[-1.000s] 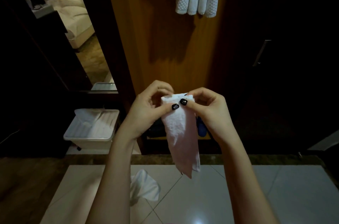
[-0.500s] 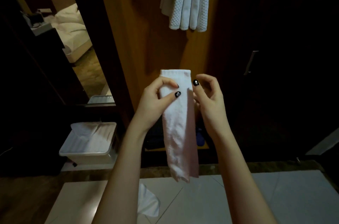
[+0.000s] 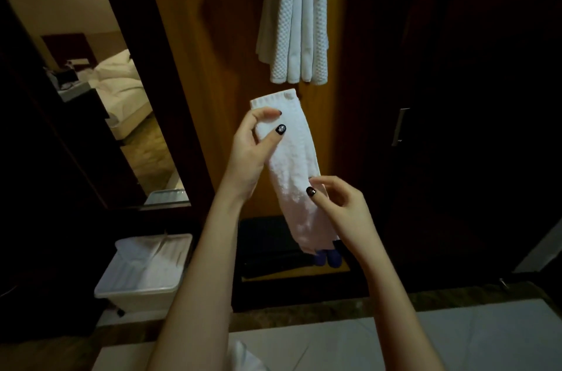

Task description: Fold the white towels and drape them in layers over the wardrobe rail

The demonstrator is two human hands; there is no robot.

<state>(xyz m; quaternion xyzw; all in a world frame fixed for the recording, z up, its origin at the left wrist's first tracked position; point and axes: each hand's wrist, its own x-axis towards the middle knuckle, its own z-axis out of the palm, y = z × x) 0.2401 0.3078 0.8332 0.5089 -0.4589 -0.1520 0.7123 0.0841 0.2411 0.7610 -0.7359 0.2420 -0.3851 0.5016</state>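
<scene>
Hotel-style bedroom: white-sheeted bed [image 3: 121,83] in a tall mirror [image 3: 88,5], wooden wardrobe [image 3: 213,72], white waffle towels [image 3: 293,23] overhead.

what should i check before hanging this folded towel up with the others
1. Left hand grip near the top of the folded towel: ok, thumb and fingers pinch it.
2. Right hand grip on its lower right edge: ok.
3. Folded into a narrow strip: ok.
4. Bottom end even: cannot tell, dim and partly behind the right hand.
5. Path up to the hung towels: ok, nothing between.
6. What the hung towels hang from: cannot tell, above the frame.
</scene>
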